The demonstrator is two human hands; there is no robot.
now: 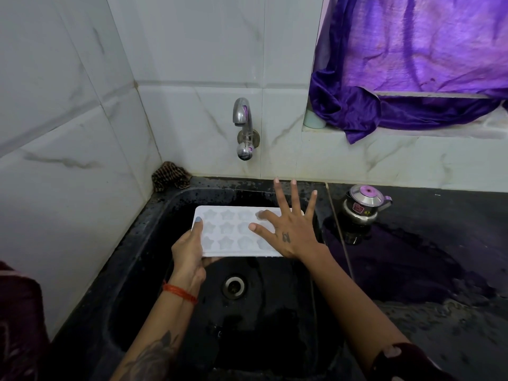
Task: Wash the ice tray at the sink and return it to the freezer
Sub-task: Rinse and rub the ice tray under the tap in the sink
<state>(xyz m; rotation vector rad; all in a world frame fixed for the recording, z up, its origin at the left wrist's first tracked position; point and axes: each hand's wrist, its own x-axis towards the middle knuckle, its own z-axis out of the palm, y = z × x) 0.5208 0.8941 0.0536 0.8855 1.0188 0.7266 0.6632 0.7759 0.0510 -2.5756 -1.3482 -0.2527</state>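
A white ice tray [231,232] with star-shaped cups is held level over the black sink [154,270], below the wall tap [244,127]. My left hand [189,248] grips the tray's left end, thumb on top and fingers underneath. My right hand [288,226] lies over the tray's right end with fingers spread wide; thumb and forefinger touch the cups while the other fingers point toward the wall. No water runs from the tap.
The drain [234,287] sits below the tray. A patterned cloth [170,177] is bunched in the sink's back left corner. A small steel kettle [362,204] stands on the wet black counter to the right. A purple curtain [412,64] hangs over the ledge above.
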